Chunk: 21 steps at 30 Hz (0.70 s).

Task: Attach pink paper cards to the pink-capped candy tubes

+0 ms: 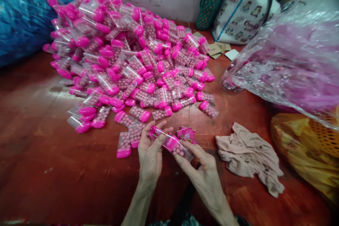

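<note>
My right hand (205, 169) grips the clear end of a small candy container (178, 151) with round pink candies inside. The container is tilted, its pink end toward my left hand (150, 152). Between the thumb and fingers of that hand is a pink printed label (156, 132), right against the container's pink end. Whether the label goes around the container, I cannot tell. Several more pink printed labels (187, 134) lie on the red floor just beyond my hands. To the left, a loose container (124, 144) lies near my left wrist.
A large heap of pink-capped candy containers (132, 67) spreads against the wall. A blue plastic bag (29, 17) bulges at left. On the right are a crumpled cloth (249, 152), a clear plastic bag (291, 56) and a yellow bag (293, 148). Behind stands a white printed bag (243, 14).
</note>
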### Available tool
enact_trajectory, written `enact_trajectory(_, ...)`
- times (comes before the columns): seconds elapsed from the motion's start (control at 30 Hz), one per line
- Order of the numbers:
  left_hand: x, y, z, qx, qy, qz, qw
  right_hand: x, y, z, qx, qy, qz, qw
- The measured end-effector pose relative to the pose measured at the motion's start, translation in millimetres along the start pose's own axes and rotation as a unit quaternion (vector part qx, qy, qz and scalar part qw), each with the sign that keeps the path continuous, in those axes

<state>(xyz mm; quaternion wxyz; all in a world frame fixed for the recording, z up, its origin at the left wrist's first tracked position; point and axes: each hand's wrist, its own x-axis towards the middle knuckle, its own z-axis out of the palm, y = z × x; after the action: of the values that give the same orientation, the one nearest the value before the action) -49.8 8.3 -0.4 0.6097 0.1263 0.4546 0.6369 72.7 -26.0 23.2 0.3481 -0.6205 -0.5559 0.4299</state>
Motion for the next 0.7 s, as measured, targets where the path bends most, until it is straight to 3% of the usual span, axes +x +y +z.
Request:
enact_trajectory(0.3, -1.5, -5.3, -0.9, -0.011, -0.045, -0.067, 0.997, -3.9, 8.8, 9.6, -0.068, 0.069, -0.132, 0.986)
enact_trajectory(0.5, -0.5, -9.6, -4.1, -0.053, -0.037, -0.117, 0.991, -4.6, 13.9, 13.6, -0.109, 0.091, -0.158, 0.977)
enact_trajectory(0.7, -1.3, -8.9, -5.0, -0.081, -0.078, -0.168, 0.979, -5.3, 12.2, 14.5, -0.112, 0.107, -0.186, 0.97)
